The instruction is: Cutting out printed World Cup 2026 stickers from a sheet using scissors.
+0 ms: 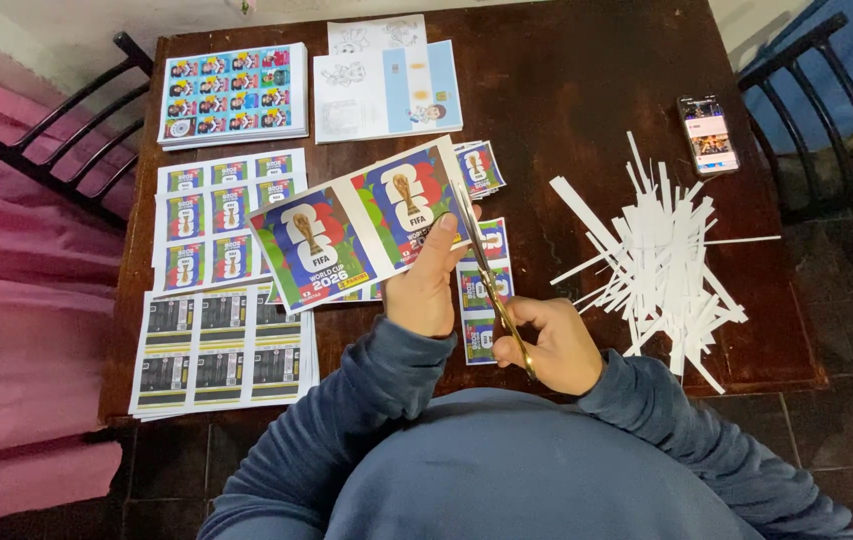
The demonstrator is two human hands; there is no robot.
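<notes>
My left hand (pixel 424 285) pinches the right end of a printed paper strip (pixel 356 222) with two colourful trophy pictures, held tilted above the table. Gripped in my right hand (pixel 558 345) is a pair of gold-handled scissors (pixel 486 272), whose blades point up along the strip's right edge. Under the hands, several small cut cards (pixel 481 300) of the same print lie in a column on the dark wooden table (pixel 566 100).
A heap of white paper offcuts (pixel 661 260) lies at the right. Uncut printed sheets (pixel 226 210) and dark sheets (pixel 221 350) lie at the left, with stacks (pixel 234 92) at the back and a phone (pixel 707 133). Black chairs stand at both sides.
</notes>
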